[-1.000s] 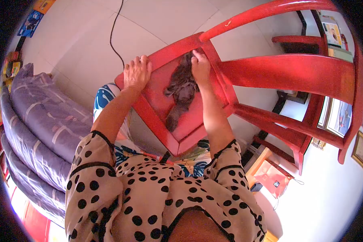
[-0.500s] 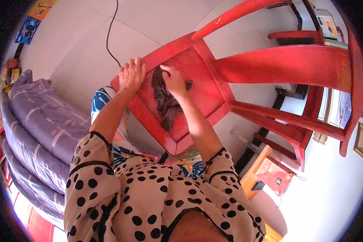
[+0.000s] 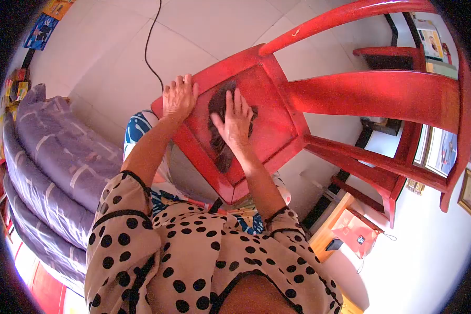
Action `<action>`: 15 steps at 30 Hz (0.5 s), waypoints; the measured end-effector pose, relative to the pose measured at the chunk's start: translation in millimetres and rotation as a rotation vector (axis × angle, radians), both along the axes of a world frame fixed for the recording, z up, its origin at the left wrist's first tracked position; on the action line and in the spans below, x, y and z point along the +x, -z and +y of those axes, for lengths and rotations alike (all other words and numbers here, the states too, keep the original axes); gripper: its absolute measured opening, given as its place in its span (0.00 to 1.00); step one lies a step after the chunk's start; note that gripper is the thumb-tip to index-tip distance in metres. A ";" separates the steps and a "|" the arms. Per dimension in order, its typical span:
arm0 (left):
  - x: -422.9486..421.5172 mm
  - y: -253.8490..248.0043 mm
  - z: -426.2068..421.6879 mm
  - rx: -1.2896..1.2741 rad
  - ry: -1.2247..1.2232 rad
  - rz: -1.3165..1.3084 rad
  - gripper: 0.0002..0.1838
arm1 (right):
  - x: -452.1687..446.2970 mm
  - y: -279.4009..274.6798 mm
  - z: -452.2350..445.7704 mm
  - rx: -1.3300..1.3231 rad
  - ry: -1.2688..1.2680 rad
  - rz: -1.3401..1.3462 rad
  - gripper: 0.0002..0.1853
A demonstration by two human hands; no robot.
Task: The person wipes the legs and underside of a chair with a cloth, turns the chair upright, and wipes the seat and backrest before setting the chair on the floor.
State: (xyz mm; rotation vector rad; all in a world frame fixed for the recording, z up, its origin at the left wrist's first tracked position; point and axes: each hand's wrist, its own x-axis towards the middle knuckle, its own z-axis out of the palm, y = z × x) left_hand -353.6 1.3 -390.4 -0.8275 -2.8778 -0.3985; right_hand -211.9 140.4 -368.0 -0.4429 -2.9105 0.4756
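Note:
A red wooden chair (image 3: 194, 139) fills the middle of the head view, its seat in front of me. On the sunken seat panel lies a dark, crumpled piece of cloth (image 3: 224, 156). My right hand (image 3: 236, 121) rests flat on this cloth, fingers outstretched and thumb apart, hiding part of it. At the seat's left edge my left hand (image 3: 179, 99) lies over the red frame, with its fingers stretched and slightly spread. It holds nothing loose.
To my left is a sofa (image 3: 76, 152) with a purple cover. A black cable (image 3: 147, 49) runs across the tiled floor. The chair's backrest (image 3: 371, 94) extends right. A red bag (image 3: 355, 234) lies on light wooden furniture at the lower right.
My right hand has gone from bent fingers pinching the cloth to lying flat with fingers spread. The cloth is bunched differently. The left hand stays on the seat edge; the view has shifted slightly.

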 end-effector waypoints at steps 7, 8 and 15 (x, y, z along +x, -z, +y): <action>0.3 -0.8 -0.4 0.013 -0.006 -0.008 0.15 | -37.9 8.7 32.9 -0.060 0.281 0.012 0.30; -0.3 -1.3 0.4 0.013 -0.007 -0.016 0.15 | -41.2 9.9 27.0 -0.022 0.262 0.001 0.28; -1.4 -2.7 -0.8 0.062 -0.020 -0.082 0.14 | -28.6 6.9 -35.0 -0.024 0.062 -0.029 0.26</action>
